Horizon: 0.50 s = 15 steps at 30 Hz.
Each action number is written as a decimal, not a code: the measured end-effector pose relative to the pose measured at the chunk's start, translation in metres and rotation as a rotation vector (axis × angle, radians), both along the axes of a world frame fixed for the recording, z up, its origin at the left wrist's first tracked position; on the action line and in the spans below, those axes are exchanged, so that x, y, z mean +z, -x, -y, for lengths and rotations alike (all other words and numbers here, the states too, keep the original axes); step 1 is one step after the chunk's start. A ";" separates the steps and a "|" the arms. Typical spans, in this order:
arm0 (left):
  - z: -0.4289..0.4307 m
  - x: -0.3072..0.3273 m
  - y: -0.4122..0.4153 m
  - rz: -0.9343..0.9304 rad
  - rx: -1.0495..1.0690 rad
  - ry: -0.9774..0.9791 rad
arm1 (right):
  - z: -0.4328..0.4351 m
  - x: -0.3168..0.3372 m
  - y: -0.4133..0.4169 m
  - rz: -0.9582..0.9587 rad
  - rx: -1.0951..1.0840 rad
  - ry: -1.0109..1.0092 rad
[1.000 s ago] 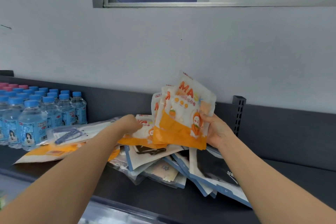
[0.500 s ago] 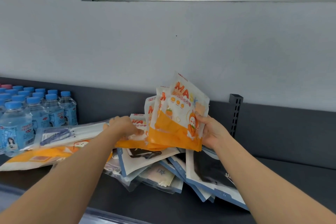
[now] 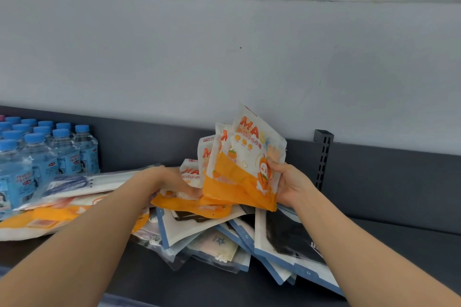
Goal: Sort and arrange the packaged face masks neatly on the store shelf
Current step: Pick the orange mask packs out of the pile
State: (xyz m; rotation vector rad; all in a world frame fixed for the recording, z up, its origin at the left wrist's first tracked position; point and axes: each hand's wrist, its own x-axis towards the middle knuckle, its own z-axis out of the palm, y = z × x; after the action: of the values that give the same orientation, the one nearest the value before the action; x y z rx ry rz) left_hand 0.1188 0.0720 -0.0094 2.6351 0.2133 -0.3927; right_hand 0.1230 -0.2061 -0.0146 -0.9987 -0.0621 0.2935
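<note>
The person's right hand clamped a fan of orange-and-white mask packs just above the heap, thumb curled across the front pack's lower right corner and the fingers hidden behind. The packs stood on end, long axis nearly upright with the tops leaning a little to the right. Their printed faces were turned toward the holder, red lettering at the top and orange band at the bottom.

The left hand rested on another orange pack lying flat on the heap, its lettered end pointing at the back panel. Its fingers lay close together on the wrapper (blurred, so I could not tell whether they pinched it).

Beneath lay a loose pile of blue-edged packs, fanned at mixed angles on the dark shelf. Longer packs sprawled to the left, touching the blue-capped water bottles.
</note>
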 end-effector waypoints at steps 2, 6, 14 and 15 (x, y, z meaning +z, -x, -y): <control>-0.001 -0.003 -0.004 0.012 0.056 0.078 | 0.002 0.002 -0.001 -0.004 -0.007 0.001; 0.002 -0.003 -0.004 0.241 0.174 -0.005 | 0.001 0.001 -0.003 -0.015 -0.005 0.027; 0.024 0.017 0.004 0.618 0.230 0.722 | -0.007 -0.002 -0.005 -0.035 -0.011 -0.013; 0.027 0.019 0.006 0.619 0.236 0.865 | -0.008 -0.002 -0.005 -0.035 -0.023 -0.017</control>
State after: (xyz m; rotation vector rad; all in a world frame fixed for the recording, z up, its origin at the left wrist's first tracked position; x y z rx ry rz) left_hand 0.1129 0.0454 0.0099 1.7340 0.1074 0.3527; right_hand 0.1280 -0.1986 -0.0166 -0.9768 -0.0214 0.2890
